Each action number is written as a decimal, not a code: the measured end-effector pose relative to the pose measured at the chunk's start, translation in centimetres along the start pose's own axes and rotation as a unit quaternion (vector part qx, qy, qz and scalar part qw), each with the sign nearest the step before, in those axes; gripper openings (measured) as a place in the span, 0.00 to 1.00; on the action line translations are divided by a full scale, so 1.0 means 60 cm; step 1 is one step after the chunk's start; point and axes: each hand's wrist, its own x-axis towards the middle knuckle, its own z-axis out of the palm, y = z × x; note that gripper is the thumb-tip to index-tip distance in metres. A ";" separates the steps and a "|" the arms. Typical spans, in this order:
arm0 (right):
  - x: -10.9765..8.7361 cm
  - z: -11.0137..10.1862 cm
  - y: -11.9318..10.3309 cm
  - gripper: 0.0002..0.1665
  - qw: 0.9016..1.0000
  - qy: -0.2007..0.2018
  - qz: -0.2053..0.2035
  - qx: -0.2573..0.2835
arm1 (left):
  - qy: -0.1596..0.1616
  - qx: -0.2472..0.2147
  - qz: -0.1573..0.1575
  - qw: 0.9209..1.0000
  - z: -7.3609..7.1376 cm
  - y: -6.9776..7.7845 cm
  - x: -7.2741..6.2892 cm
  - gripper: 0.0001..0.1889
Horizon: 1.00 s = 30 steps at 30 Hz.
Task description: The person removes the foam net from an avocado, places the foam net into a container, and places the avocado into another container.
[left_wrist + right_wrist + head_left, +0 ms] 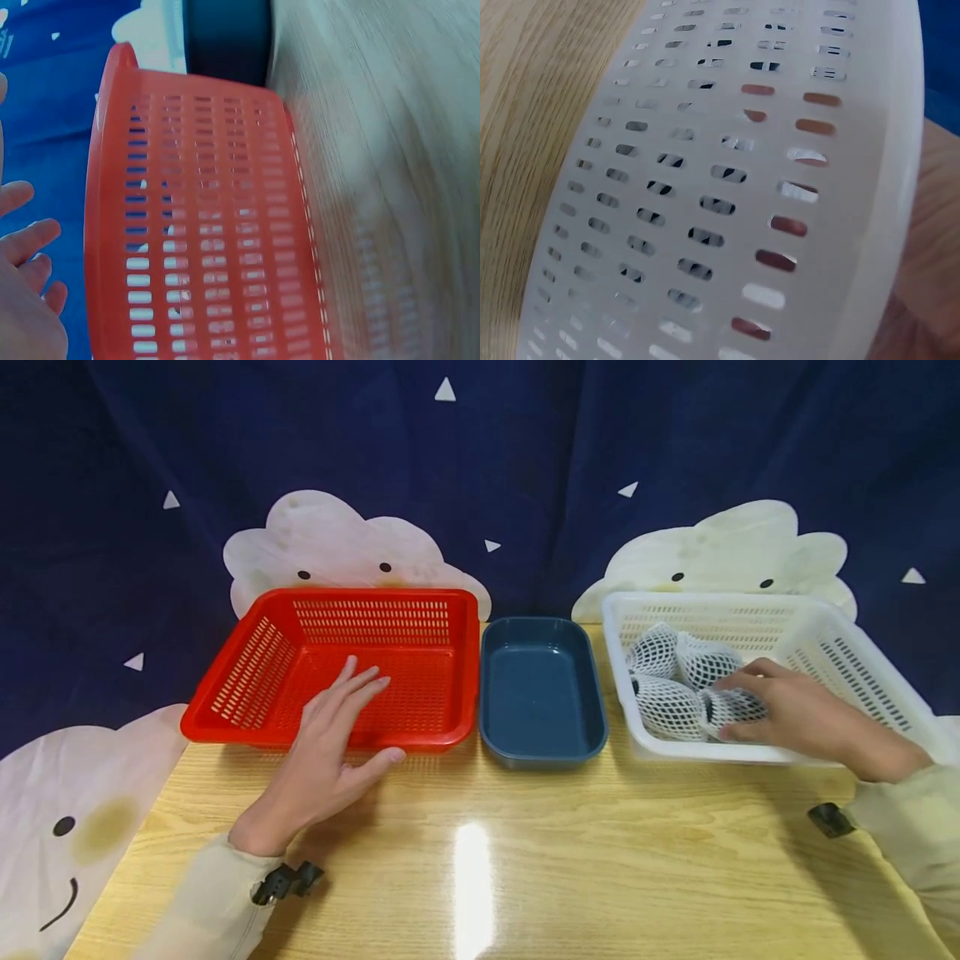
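Note:
My right hand (802,714) reaches over the front rim into the white basket (757,750). Its thumb and fingers pinch a dark item in a white foam net (738,708). Several similar netted items, among them one at the front left (666,706), lie beside it in the basket's left part; what is inside the nets is unclear. In the right wrist view the basket's slotted wall hides most of that hand (937,247). My left hand (326,760), fingers spread and holding nothing, hovers by the front rim of the red basket (382,597).
Between the two baskets stands a dark blue tray (536,693) with nothing in it. All three stand on a light wooden table (585,860). Behind them hangs a navy curtain (540,485) with white clouds and triangles.

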 end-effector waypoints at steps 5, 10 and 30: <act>0.009 0.002 0.000 0.42 0.999 -0.037 0.025 0.002 | -0.009 -0.012 0.011 1.000 0.019 0.013 0.014 0.41; 0.021 0.007 -0.002 0.45 0.998 -0.053 0.018 0.006 | -0.006 -0.020 0.043 0.999 0.035 0.021 0.022 0.37; 0.033 0.025 0.014 0.45 0.998 -0.060 0.002 0.003 | 0.037 -0.072 0.140 0.987 0.080 0.064 0.043 0.34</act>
